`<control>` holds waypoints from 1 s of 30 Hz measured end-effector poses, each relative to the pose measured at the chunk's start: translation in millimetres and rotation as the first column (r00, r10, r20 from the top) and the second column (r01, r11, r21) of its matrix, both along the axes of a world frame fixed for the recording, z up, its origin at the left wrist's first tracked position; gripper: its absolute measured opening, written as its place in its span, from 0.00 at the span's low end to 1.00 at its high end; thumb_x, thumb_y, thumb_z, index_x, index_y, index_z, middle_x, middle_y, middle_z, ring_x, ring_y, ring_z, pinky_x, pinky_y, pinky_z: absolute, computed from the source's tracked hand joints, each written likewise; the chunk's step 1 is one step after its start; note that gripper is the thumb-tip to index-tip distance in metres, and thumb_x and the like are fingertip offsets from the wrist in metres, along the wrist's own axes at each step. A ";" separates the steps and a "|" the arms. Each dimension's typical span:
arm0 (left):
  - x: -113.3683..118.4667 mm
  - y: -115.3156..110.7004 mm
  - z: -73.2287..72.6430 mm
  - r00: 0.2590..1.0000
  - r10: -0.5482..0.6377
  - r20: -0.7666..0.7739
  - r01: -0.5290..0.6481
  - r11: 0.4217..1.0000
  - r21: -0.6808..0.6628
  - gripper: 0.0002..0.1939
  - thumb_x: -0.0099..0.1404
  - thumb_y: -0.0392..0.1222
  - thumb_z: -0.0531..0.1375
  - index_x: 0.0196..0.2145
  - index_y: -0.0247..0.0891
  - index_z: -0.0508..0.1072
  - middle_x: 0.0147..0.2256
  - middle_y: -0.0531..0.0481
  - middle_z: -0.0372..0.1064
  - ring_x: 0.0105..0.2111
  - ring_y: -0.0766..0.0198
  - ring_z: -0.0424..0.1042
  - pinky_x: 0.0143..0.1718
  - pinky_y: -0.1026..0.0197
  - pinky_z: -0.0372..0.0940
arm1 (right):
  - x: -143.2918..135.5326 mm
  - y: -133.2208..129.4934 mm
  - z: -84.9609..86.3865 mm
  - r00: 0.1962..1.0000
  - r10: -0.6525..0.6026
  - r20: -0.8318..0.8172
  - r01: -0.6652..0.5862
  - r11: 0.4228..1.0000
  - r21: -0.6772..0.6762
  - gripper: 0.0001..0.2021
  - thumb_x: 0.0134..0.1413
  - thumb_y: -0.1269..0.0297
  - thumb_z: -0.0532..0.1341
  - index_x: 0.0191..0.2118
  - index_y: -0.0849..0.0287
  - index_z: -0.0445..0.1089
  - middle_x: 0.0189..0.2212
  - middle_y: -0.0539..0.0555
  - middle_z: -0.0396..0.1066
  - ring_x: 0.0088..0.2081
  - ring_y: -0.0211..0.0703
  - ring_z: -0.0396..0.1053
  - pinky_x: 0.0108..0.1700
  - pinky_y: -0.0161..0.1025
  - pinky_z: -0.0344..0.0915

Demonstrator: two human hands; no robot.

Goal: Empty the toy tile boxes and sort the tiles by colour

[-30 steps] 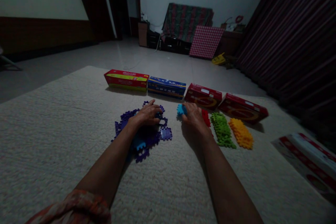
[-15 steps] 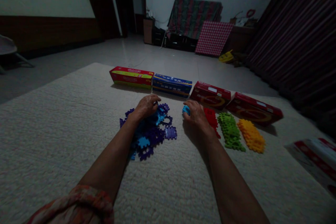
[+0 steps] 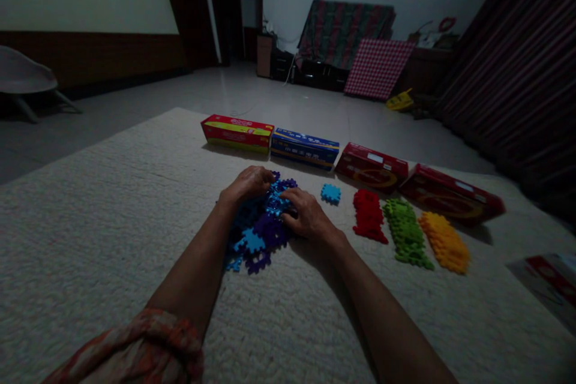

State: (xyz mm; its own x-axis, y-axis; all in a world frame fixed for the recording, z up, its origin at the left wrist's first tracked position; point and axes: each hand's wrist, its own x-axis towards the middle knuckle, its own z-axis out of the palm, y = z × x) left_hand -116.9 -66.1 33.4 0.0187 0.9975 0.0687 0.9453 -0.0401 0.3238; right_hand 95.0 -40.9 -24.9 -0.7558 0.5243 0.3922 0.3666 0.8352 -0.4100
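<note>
A mixed pile of blue and purple toothed plastic building pieces (image 3: 252, 241) lies on the pale mat in front of me. At its far left side is my left hand (image 3: 252, 182), with its fingers curled down among the pieces; what they grip, if anything, is hidden. My right hand (image 3: 308, 215) reaches into the pile from the right, thumb and fingers apart around blue and purple pieces, none clearly held. A single light-blue piece (image 3: 330, 193) lies flat, apart from the pile. Right of it are separate rows of red pieces (image 3: 369, 216), green pieces (image 3: 407, 233) and orange pieces (image 3: 444, 242).
Behind the pieces stand a red-and-yellow box (image 3: 238, 133), a blue box (image 3: 305, 149) and two dark red boxes (image 3: 372, 167). A red-and-white package (image 3: 551, 279) lies at the right. The mat (image 3: 112, 210) lies on a tiled floor, with a chair (image 3: 27, 75) at far left.
My right hand has let go of the light-blue piece, leaving it on the mat, and has moved left to the pile. My left hand stays at the pile. The view has shifted slightly left.
</note>
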 end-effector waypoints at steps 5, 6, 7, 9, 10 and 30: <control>-0.6 0.7 -0.1 0.999 -0.032 0.029 0.033 0.998 -0.059 0.14 0.58 0.33 0.60 0.39 0.40 0.83 0.37 0.46 0.81 0.39 0.57 0.76 0.45 0.60 0.67 | -0.5 -3.2 -2.1 0.997 0.043 0.071 -0.045 0.999 0.026 0.18 0.56 0.71 0.63 0.52 0.57 0.73 0.54 0.60 0.71 0.54 0.51 0.68 0.57 0.51 0.65; -1.1 1.1 -0.9 0.998 -0.035 0.043 0.037 0.998 -0.053 0.14 0.57 0.33 0.60 0.38 0.40 0.83 0.36 0.46 0.81 0.38 0.57 0.76 0.45 0.60 0.67 | -0.5 -3.4 -1.8 0.996 0.040 0.079 -0.043 0.999 0.032 0.17 0.56 0.72 0.62 0.52 0.56 0.73 0.54 0.59 0.71 0.54 0.51 0.68 0.57 0.51 0.65; -1.7 1.6 -2.2 0.998 -0.035 0.058 0.038 0.998 -0.040 0.13 0.57 0.33 0.60 0.37 0.41 0.83 0.36 0.47 0.81 0.38 0.57 0.76 0.45 0.59 0.67 | -0.5 -3.5 -1.3 0.996 0.034 0.082 -0.037 0.999 0.035 0.17 0.56 0.73 0.61 0.51 0.56 0.74 0.53 0.59 0.71 0.54 0.50 0.68 0.56 0.51 0.65; -2.9 3.0 -5.3 0.997 -0.029 0.076 0.030 1.000 -0.008 0.14 0.57 0.32 0.60 0.36 0.41 0.83 0.35 0.47 0.81 0.37 0.58 0.76 0.45 0.59 0.67 | -0.7 -3.1 0.0 0.997 0.028 0.068 -0.030 0.999 0.029 0.15 0.57 0.73 0.61 0.49 0.55 0.75 0.52 0.58 0.72 0.53 0.50 0.69 0.56 0.50 0.65; -3.4 3.6 -6.7 0.997 -0.026 0.075 0.025 1.000 0.009 0.14 0.57 0.32 0.59 0.36 0.41 0.83 0.35 0.48 0.81 0.37 0.58 0.76 0.46 0.58 0.67 | -0.8 -2.5 0.6 0.998 0.029 0.047 -0.030 0.999 0.019 0.14 0.58 0.73 0.60 0.48 0.56 0.75 0.51 0.58 0.73 0.52 0.49 0.70 0.56 0.50 0.65; 24.3 7.5 -9.1 0.684 -0.054 0.727 0.090 0.996 -0.010 0.13 0.58 0.40 0.61 0.38 0.33 0.80 0.29 0.49 0.77 0.29 0.65 0.72 0.31 0.65 0.65 | 1.4 11.6 1.4 0.859 -0.341 -0.382 0.242 0.928 -0.283 0.23 0.55 0.59 0.62 0.55 0.60 0.68 0.48 0.62 0.73 0.41 0.49 0.74 0.44 0.46 0.71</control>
